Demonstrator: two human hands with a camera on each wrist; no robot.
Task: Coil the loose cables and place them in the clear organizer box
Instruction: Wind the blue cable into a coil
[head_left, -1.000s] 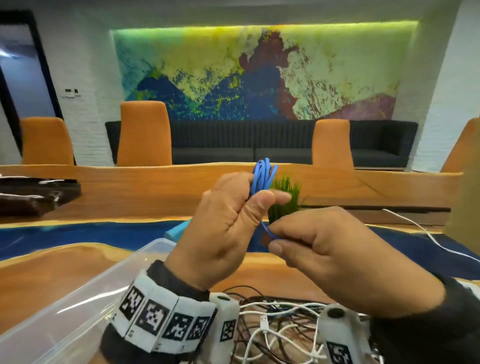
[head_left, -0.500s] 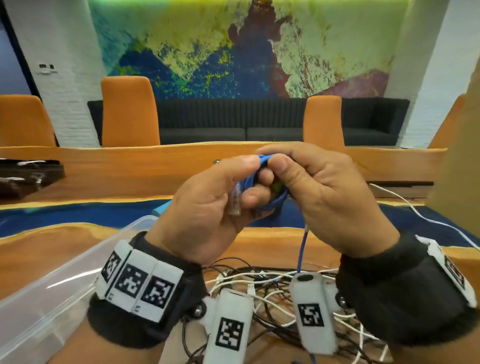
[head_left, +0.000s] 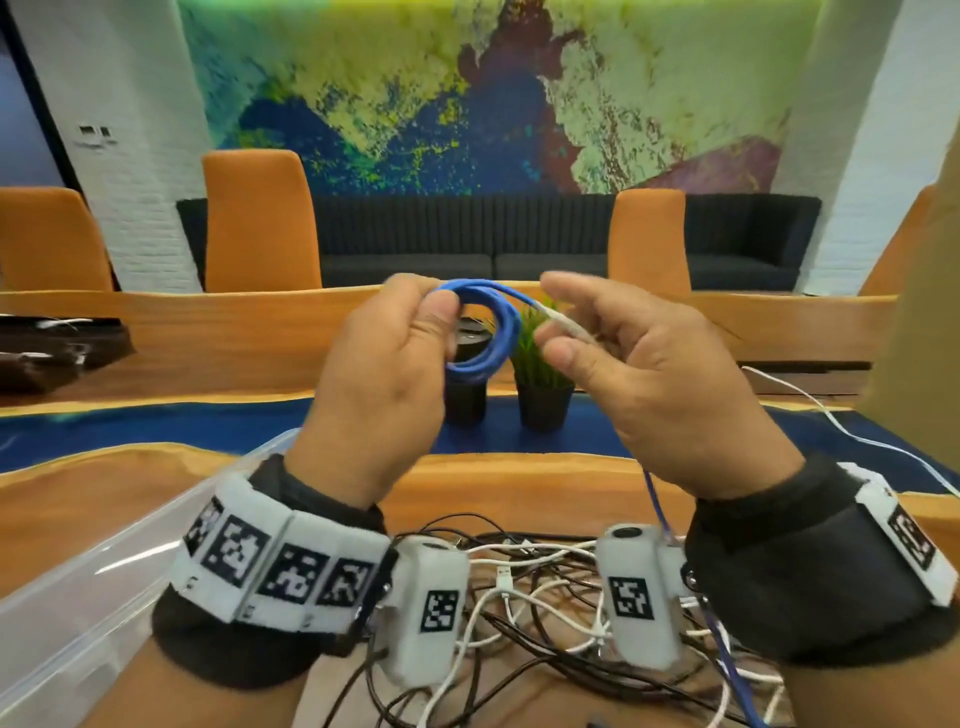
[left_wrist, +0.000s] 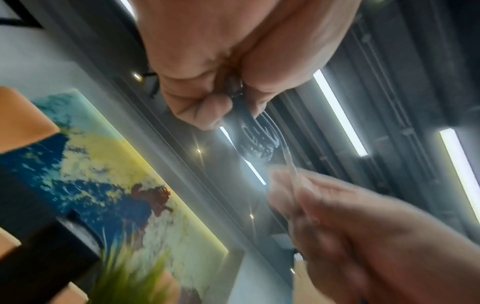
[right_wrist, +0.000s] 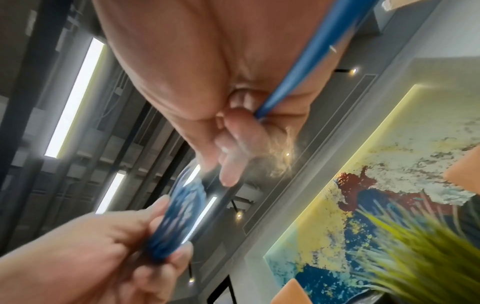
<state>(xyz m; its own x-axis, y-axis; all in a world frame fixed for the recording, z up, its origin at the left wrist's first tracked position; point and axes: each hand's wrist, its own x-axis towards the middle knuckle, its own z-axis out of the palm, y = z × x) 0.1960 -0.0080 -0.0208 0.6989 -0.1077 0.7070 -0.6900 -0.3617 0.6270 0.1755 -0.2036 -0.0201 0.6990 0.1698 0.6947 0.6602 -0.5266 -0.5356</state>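
My left hand (head_left: 431, 301) pinches a small round coil of blue cable (head_left: 488, 338) at chest height over the table. My right hand (head_left: 558, 322) holds the same cable near its pale connector end (head_left: 566, 325); the free length (head_left: 660, 512) drops under the right palm towards the table. In the right wrist view the blue cable (right_wrist: 311, 61) runs across the palm into curled fingers, and the blurred coil (right_wrist: 179, 216) sits in the left hand (right_wrist: 103, 246). The clear organizer box (head_left: 78, 597) stands at lower left. A tangle of black and white cables (head_left: 519, 597) lies below my wrists.
Two black pots, one with green grass (head_left: 540, 353), stand on the blue strip of the wooden table (head_left: 519, 478) behind my hands. A white cable (head_left: 857, 431) trails off to the right. Orange chairs (head_left: 260, 218) line the far side.
My hands have drawn apart, and the coil now shows as an open ring in the left hand. The right hand has pulled the connector end out to the right.
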